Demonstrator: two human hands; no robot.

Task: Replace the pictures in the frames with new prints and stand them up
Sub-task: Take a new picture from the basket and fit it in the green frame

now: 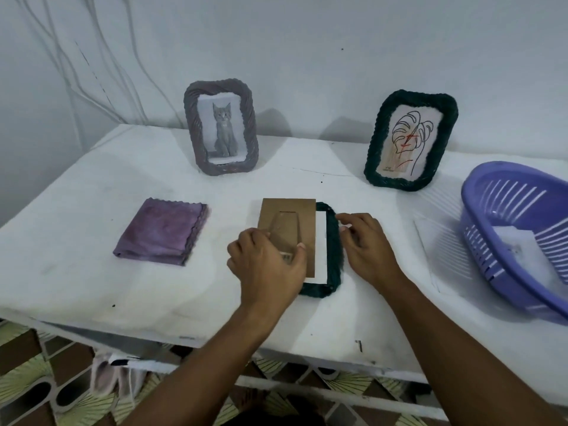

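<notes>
Frames: two stand at the back, grey frame (pixel 220 130) and green frame (pixel 410 139). Third frame (pixel 330 250) lies face-down mid-table; left hand (pixel 267 265) grips its backing board (pixel 287 229), right hand (pixel 365 247) fingers curled on the rim. Left to do: seat board, stand it.

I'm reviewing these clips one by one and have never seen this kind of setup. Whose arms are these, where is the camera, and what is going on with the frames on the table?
There is no machine here: a person wears a camera on the head, looking down at their own two hands. On the white table, the left hand holds the brown backing board, which sits shifted off a dark green frame lying face down. The right hand steadies that frame's edge. Behind stand a grey frame with a cat picture and a second green frame with a line drawing. A folded purple cloth lies left, a purple basket right.
</notes>
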